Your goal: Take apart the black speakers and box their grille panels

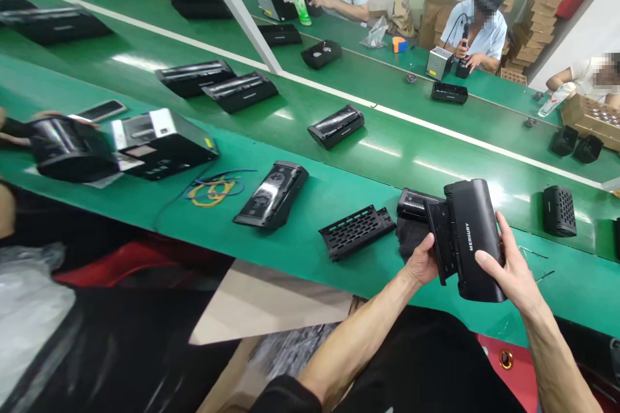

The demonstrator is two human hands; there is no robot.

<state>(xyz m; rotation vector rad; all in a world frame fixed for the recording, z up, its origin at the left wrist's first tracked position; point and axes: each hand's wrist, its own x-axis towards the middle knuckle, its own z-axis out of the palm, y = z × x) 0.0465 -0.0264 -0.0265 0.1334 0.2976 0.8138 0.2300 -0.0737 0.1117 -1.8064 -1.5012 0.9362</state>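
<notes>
My right hand (513, 268) grips a black plastic housing (477, 242) marked MERKURY, thumb on its front and fingers behind its right edge. In my left hand (422, 259) is a flat black panel (442, 242), pinched by its left side and tilted against the housing's left edge. Whether the two parts are joined I cannot tell. Just left of my left hand a perforated black grille (358, 231) lies on the green bench. Behind the panel, partly hidden, sits another black unit (415, 202) with dark cloth (409, 235) below it.
A black speaker-like unit (272, 195), coiled yellow and blue cables (213, 190) and a boxy device (162, 145) stand leftward on the bench (300, 251). Several black housings (336, 126) lie on the green belt. A perforated unit (559, 211) is at right. Co-workers (477, 32) sit opposite.
</notes>
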